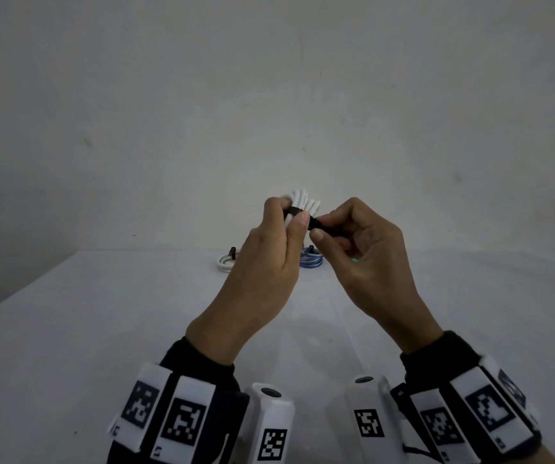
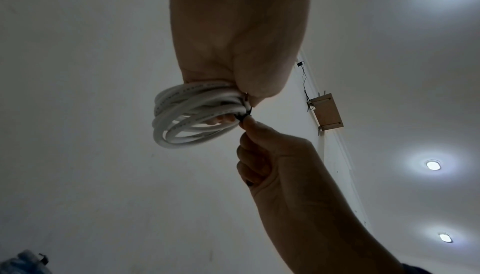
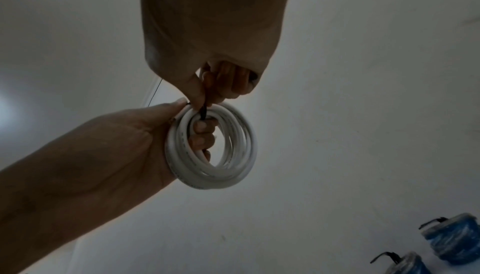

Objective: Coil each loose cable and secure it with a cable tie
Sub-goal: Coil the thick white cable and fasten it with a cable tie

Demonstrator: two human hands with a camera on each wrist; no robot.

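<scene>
The left hand (image 1: 269, 249) is up in the air over the table (image 1: 102, 329). Its fingers are curled through a white cable (image 1: 302, 199) that is wound into a ring of many loops. The thumb presses on the outside of the ring, so the loops stay together.

A thin black cable tie (image 1: 297, 211) goes around the loops at one spot. The right hand (image 1: 363, 249) is just beside the left hand. Its thumb and first finger pinch the loose end of the tie, and its other fingers are curled in. In the right wrist view, the tie (image 3: 203, 109) runs from the pinching fingers (image 3: 193, 91) down over the white cable (image 3: 215, 149). In the left wrist view, the loops of the cable (image 2: 187, 118) fan out a little, and the right hand (image 2: 272, 155) touches the ring where the tie (image 2: 242, 117) is.

Far back on the table lie two more coils. One is a white coil (image 1: 225, 262) on the left, partly behind the left hand. One is a blue coil (image 1: 311, 261) just to the right of it. Each has a small black tie on it. The right wrist view shows two blue coils (image 3: 453, 239) lying near each other.
</scene>
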